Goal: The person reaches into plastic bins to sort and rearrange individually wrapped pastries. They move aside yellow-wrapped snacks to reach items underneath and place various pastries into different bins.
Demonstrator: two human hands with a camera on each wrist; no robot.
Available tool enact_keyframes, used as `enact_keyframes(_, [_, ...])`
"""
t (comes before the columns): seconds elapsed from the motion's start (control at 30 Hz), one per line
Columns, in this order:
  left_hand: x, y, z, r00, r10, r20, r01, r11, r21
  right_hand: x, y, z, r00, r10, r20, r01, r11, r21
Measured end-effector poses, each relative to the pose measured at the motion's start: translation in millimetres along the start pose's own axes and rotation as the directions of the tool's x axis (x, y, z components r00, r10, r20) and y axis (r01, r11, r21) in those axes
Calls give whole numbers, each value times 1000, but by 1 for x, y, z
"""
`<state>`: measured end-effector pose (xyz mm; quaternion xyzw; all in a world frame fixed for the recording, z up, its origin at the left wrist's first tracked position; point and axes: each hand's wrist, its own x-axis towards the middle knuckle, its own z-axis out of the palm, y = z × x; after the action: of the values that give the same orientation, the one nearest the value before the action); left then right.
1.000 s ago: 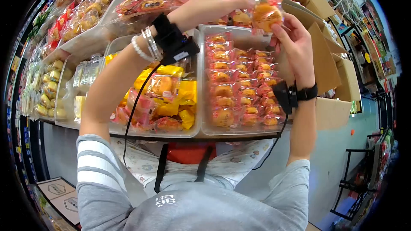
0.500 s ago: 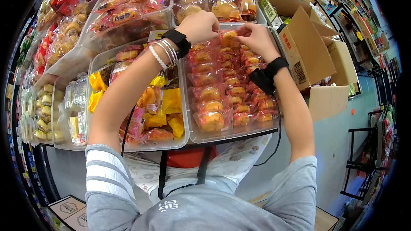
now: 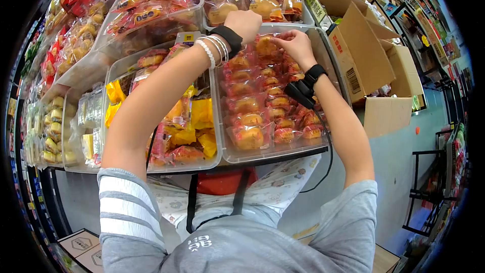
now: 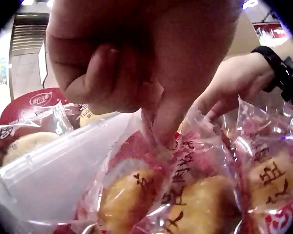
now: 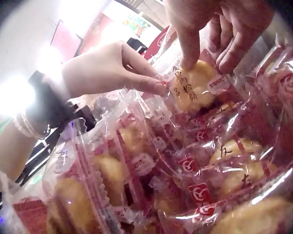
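A clear-wrapped round pastry [image 3: 266, 47] with dark printed characters sits at the far end of the middle row in a plastic bin [image 3: 331, 55]. My right hand [image 3: 295, 46] pinches its right side; in the right wrist view the fingers [image 5: 189, 56] lie on the wrapper over the pastry [image 5: 194, 87]. My left hand [image 3: 243, 25] comes in from the other side, thumb and forefinger pinching the wrapper's left edge. In the left wrist view that hand [image 4: 122, 58] has its other fingers curled, above several upright pastry packets [image 4: 200, 200] with red-tinted wrappers.
Left of this bin stands another bin [image 3: 218, 141] with yellow packets [image 3: 202, 114] and mixed pastries. Behind are bins of larger wrapped pastries [image 3: 262, 6] and red-wrapped snacks [image 3: 146, 15]. Open cardboard boxes [image 3: 361, 50] stand at the right. A cable [image 3: 331, 156] hangs from the right wrist.
The pastry packet, held up above the bin a second ago, has come down to the far end of the middle row. Over the last half second both hands have shifted only slightly.
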<state>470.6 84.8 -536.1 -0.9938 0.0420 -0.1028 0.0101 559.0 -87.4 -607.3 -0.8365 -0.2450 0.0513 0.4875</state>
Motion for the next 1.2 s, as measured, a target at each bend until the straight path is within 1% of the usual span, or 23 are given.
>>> enact_keyframes(0.07, [2,2,5,999,34,-35,-33,999,42,-2,4,3,1000,11,8,-11,999,45])
enact_keyframes(0.13, [3,6,1,999,39,24,-41,994,103,-4,5,3,990,130,62,-138,978,154])
enact_keyframes(0.17, [1,6,-2,999,36,33,-39,996,77,-2,7,3,990,124,63,-132,979,154])
enact_keyframes(0.27, [-4,-1,-2,996,55,68,-58,997,46,8,10,-4,990,99,99,-110,988,112])
enact_keyframes(0.3, [-10,-4,-4,990,121,70,-124,991,46,6,3,-10,980,108,165,-118,992,50])
enact_keyframes(0.33, [-20,-1,-15,990,119,79,-124,991,51,4,0,-13,964,125,233,-126,992,-9])
enact_keyframes(0.4, [-36,1,-42,986,-13,167,33,992,-120,-1,1,-8,960,137,244,-138,990,-15])
enact_keyframes(0.47, [-47,-20,-59,964,129,233,-93,983,-159,-7,-1,-2,989,87,120,-95,994,58])
enact_keyframes(0.5, [-61,-23,-81,956,133,262,-75,972,-222,-11,-8,-2,990,113,85,-115,993,13])
enact_keyframes(0.53, [-78,-26,-100,947,139,290,-54,958,-283,-10,-9,-3,990,108,89,-110,994,20])
enact_keyframes(0.6, [-107,-55,-110,950,222,221,-132,923,-361,-8,-5,-6,985,100,138,-99,995,-12])
enact_keyframes(0.63, [-123,-46,-136,922,97,375,62,919,-389,-4,3,-5,986,65,150,-67,998,8])
enact_keyframes(0.67, [-140,-62,-127,946,102,306,41,902,-429,7,12,-9,971,76,228,-50,992,-120])
enact_keyframes(0.73, [-167,-77,-119,944,131,303,2,916,-402,6,1,-20,968,63,242,7,960,-280])
enact_keyframes(0.8, [-188,-76,-113,921,200,334,12,844,-536,0,-21,-30,981,103,161,-22,898,-440])
enact_keyframes(0.83, [-197,-74,-103,923,223,312,14,794,-608,-15,-53,-36,981,123,151,-38,880,-473])
enact_keyframes(0.87, [-204,-71,-98,909,235,345,4,822,-570,-17,-54,-33,980,124,153,-37,881,-471])
enact_keyframes(0.93, [-217,-61,-88,951,201,237,-76,890,-449,-21,-52,-30,995,-98,22,99,910,-402])
enact_keyframes(0.97, [-218,-58,-85,951,201,236,-74,887,-456,-20,-50,-27,986,-167,28,164,903,-396])
enact_keyframes(1.0, [-218,-55,-82,956,183,231,-67,899,-433,-22,-53,-25,986,-164,32,163,901,-402])
enact_keyframes(1.07, [-219,-52,-78,962,163,220,-60,909,-413,-28,-63,-22,976,-200,89,215,953,-213])
enact_keyframes(1.17, [-224,-44,-78,974,122,192,-49,936,-348,-34,-74,-19,964,-242,106,253,961,-109])
enact_keyframes(1.2, [-223,-40,-80,968,64,244,6,961,-278,-36,-78,-18,964,-243,108,255,961,-108])
